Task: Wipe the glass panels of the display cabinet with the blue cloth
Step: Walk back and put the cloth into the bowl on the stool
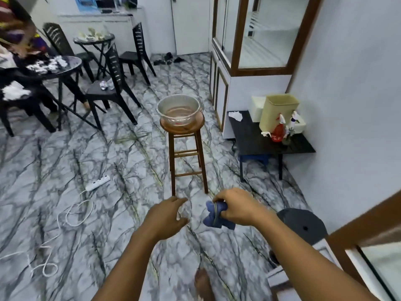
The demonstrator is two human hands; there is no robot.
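Observation:
My right hand (235, 206) grips a crumpled blue cloth (217, 215) low in the middle of the view, above the marble floor. My left hand (167, 216) hovers just left of the cloth with relaxed fingers, holding nothing. A display cabinet (238, 40) with a brown frame and glass panels (267, 38) stands at the upper right, well beyond my hands. Another brown-framed glass panel (384, 263) shows at the lower right edge.
A wooden stool (184, 148) carrying a glass bowl of water (179, 110) stands straight ahead. A low black table (269, 140) with spray bottles (278, 129) and a beige bin sits by the right wall. Black chairs and tables fill the left. A power strip (97, 182) and cord lie on the floor.

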